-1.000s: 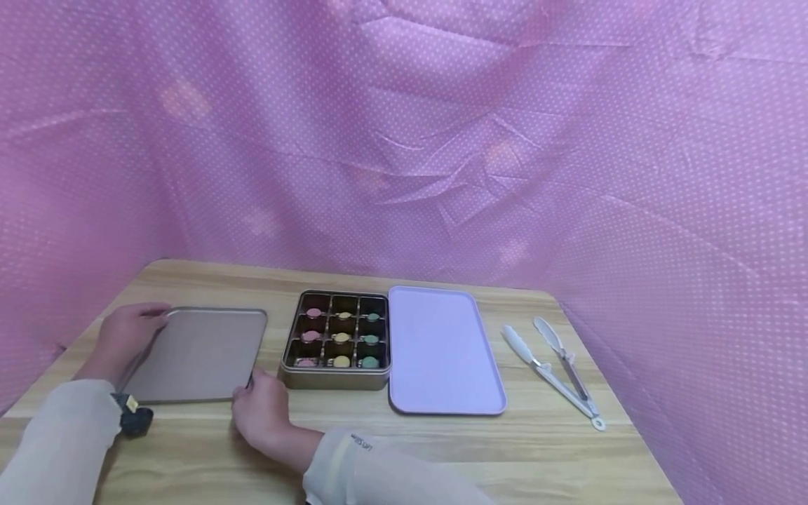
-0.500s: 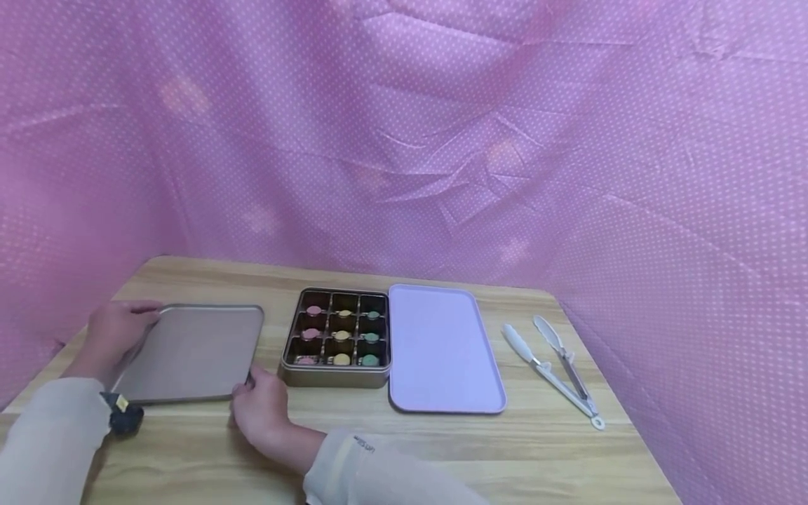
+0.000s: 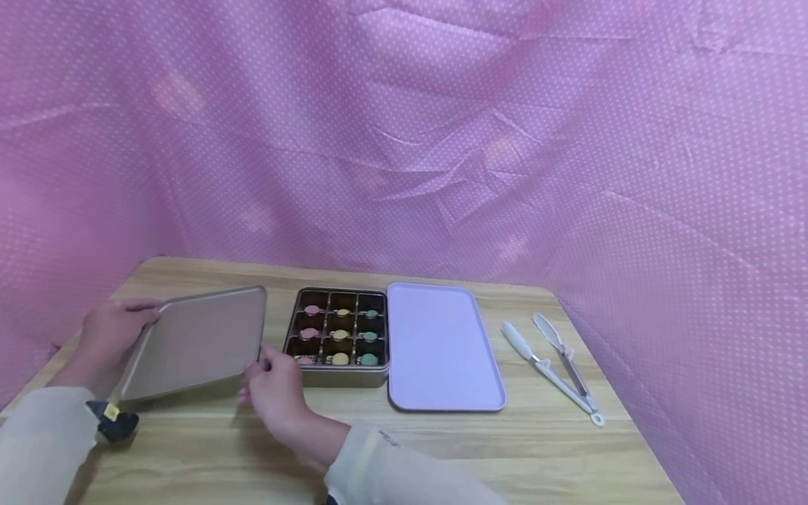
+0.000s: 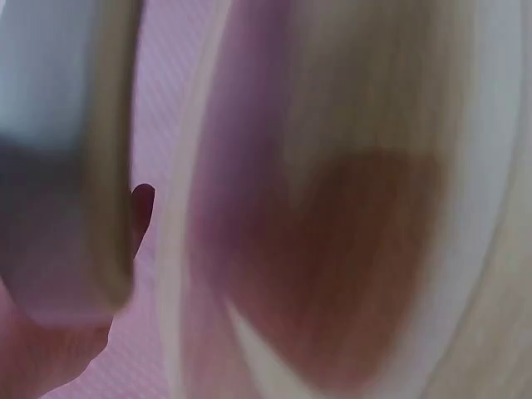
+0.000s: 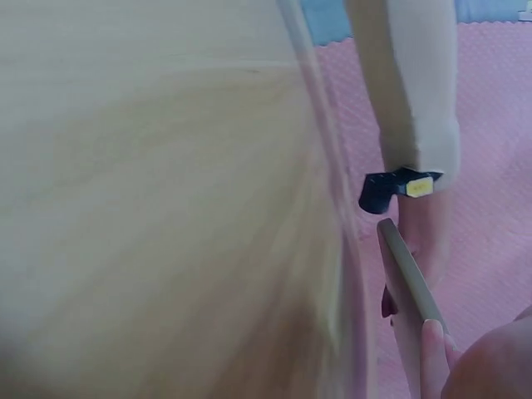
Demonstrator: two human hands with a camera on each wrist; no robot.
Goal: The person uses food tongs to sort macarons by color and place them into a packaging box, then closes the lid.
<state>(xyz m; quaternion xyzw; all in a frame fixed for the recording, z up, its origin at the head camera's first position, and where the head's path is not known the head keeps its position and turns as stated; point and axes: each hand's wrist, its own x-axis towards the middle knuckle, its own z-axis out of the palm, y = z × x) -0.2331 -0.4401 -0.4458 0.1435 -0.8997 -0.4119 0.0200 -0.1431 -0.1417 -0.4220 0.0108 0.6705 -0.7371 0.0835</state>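
Observation:
A flat, brownish-gold tin lid (image 3: pixel 198 340) with a low rim is held up at a tilt over the left of the table, its right side higher. My left hand (image 3: pixel 116 333) grips its left edge, thumb over the rim. At the lower right edge, my right hand (image 3: pixel 278 389) pinches the lid. The right wrist view has the lid (image 5: pixel 406 278) nearly edge-on, with right-hand fingers (image 5: pixel 434 353) at its rim. Right of that hand stands an uncovered tin box (image 3: pixel 344 379) with a divided insert holding round pink, yellow and green pieces in its compartments.
A lilac tray (image 3: pixel 442 351) lies against the box's right side. Farther right, white-tipped tongs (image 3: pixel 558 372) lie spread on the wooden table (image 3: pixel 404 456). A pink dotted cloth (image 3: pixel 404 140) hangs behind and at both sides.
Both hands have raised the lid from near the table, and it now tilts with its right side up. My right hand has moved up and slightly right. Box, tray and tongs stay put.

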